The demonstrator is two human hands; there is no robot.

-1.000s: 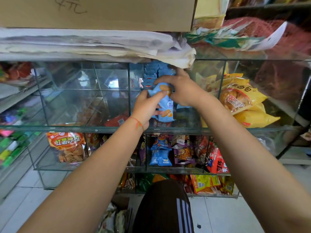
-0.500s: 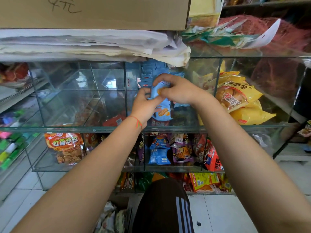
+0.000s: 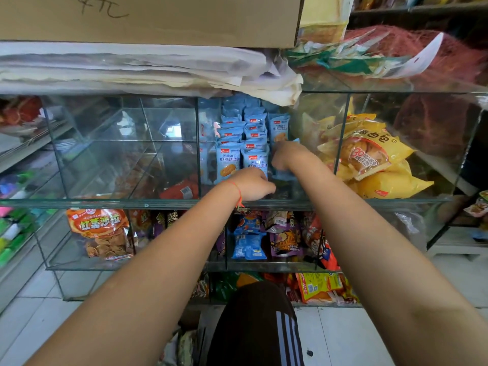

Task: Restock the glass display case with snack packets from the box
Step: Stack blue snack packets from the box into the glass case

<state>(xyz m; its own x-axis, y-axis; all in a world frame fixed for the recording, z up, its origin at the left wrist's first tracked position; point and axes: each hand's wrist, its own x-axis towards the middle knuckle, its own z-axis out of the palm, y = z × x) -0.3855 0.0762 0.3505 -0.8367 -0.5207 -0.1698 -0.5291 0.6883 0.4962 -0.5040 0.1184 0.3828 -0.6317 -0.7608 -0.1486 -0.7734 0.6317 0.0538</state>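
The glass display case [image 3: 148, 204] has a middle compartment filled with upright rows of blue snack packets [image 3: 228, 161]. My right hand [image 3: 289, 157] is inside this compartment at its right side, shut on one blue packet [image 3: 284, 175] that stands against the rows. My left hand [image 3: 253, 183] is lower, at the compartment's front floor just below the front packets, fingers curled under and hidden. Part of the box [image 3: 184, 347] with packets shows at the bottom edge, beside my knee.
Yellow bread bags [image 3: 375, 159] fill the compartment to the right. The upper compartments to the left hold little. A cardboard box [image 3: 158, 17] and stacked paper lie on top of the case. Mixed snack packets [image 3: 285, 239] fill the lower shelves.
The blue packet, held by both hands in front of the rows, has gone down and right into the compartment. My left hand has come off it and dropped to the compartment floor.
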